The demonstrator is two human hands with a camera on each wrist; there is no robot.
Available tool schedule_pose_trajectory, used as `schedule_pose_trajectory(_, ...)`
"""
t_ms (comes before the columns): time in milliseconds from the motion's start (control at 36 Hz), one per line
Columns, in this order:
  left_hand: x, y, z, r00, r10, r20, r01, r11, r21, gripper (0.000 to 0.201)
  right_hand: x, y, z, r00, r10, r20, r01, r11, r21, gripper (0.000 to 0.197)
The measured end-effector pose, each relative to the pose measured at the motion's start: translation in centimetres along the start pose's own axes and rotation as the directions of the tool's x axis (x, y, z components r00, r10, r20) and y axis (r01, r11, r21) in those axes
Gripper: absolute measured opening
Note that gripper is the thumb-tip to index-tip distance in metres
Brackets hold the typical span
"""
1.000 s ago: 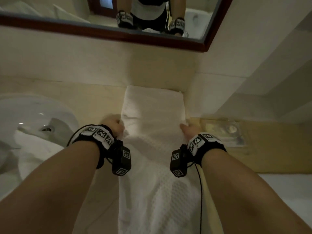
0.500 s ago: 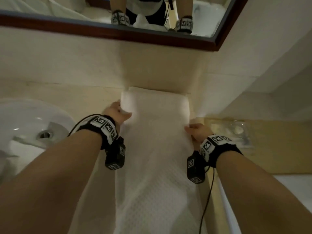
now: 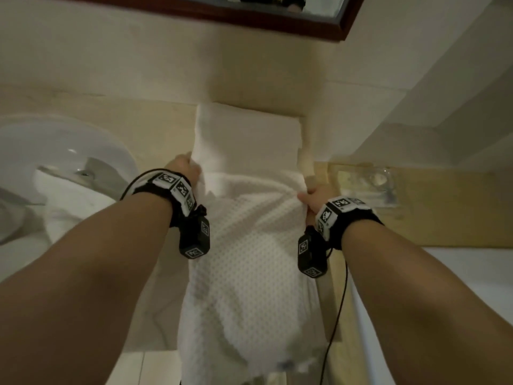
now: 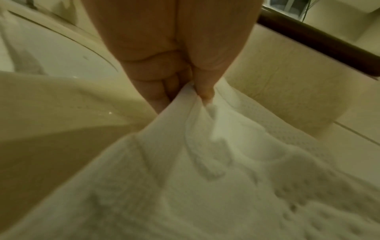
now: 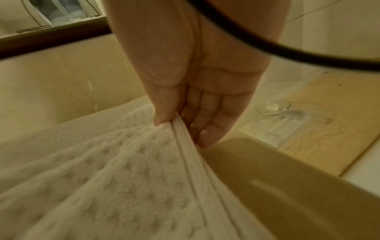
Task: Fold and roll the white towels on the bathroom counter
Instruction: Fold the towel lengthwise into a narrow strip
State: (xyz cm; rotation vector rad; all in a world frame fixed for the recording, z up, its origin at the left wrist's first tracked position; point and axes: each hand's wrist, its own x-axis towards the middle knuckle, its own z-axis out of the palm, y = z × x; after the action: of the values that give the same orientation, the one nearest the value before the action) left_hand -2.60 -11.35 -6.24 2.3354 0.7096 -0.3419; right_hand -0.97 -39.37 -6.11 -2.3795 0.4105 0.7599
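- Both forearms reach from the lower corners of the head view toward the centre of the frame, each wrist wrapped in a black band with checkered markers.
- The left hand (image 3: 183, 167) sits at centre left of the head view, at the left edge of the white towel (image 3: 249, 262).
- In the left wrist view the left hand (image 4: 170, 68) points down and away, its fingers (image 4: 203, 91) and thumb closed narrow, pinching a gathered fold of the towel's edge (image 4: 185, 104); the cloth fans out from the pinch toward the bottom of the frame.
- The right hand (image 3: 313, 200) sits at centre right of the head view, at the towel's right edge, slightly lower in the frame than the left.
- In the right wrist view the right hand (image 5: 197, 91) hangs downward; its thumb (image 5: 162, 116) presses the layered towel edge (image 5: 185, 141) against nearly straight fingers behind it.
- The towel lies lengthwise down the middle of the head view on the beige worktop (image 3: 155, 126), its far end flat against the wall under the mirror frame (image 3: 249, 19), its near end hanging over the front edge at the bottom.
- A white sink (image 3: 55, 151) holds another white cloth (image 3: 66, 198) at the left of the frame.
- A clear glass dish (image 3: 369, 182) sits on the worktop just right of the right hand.
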Motion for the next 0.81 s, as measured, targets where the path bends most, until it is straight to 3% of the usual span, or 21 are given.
schedule_pose_trajectory(167,-4.7,-2.3,1.1,0.998,-0.029,0.056,0.03,0.999,-0.022,0.06,-3.6,3.3,1.9,0.997,-0.008,0.08,-0.002,0.992,0.125,0.044)
schedule_pose_trajectory(333,-11.9,-5.7,2.2,0.984,-0.063,0.167,0.06,0.998,0.022,0.043,-8.9,7.0,2.8,0.993,-0.031,0.112,0.036,0.998,-0.048,0.056)
schedule_pose_trajectory(500,-18.3,-8.5,4.2,0.992,-0.043,0.118,0.037,0.998,0.058,0.031,-13.5,9.1,5.5,0.995,-0.062,0.081,0.071,0.992,-0.106,0.058)
schedule_pose_trajectory(611,-21.1,-10.1,4.7,0.993,-0.039,0.111,0.032,0.997,0.066,0.029,-16.3,10.7,7.7,0.999,-0.034,-0.023,0.031,0.995,-0.098,0.053)
schedule_pose_trajectory(722,-23.0,-12.4,5.4,0.991,-0.047,0.123,0.053,0.998,-0.042,0.034,-18.8,12.3,9.3,0.997,-0.017,-0.075,0.009,0.995,-0.101,0.044)
schedule_pose_trajectory(806,-24.3,-14.1,5.9,0.983,-0.008,0.185,0.061,0.958,-0.281,0.031,-20.1,12.4,9.8,0.995,0.025,-0.093,-0.034,0.995,-0.093,0.041)
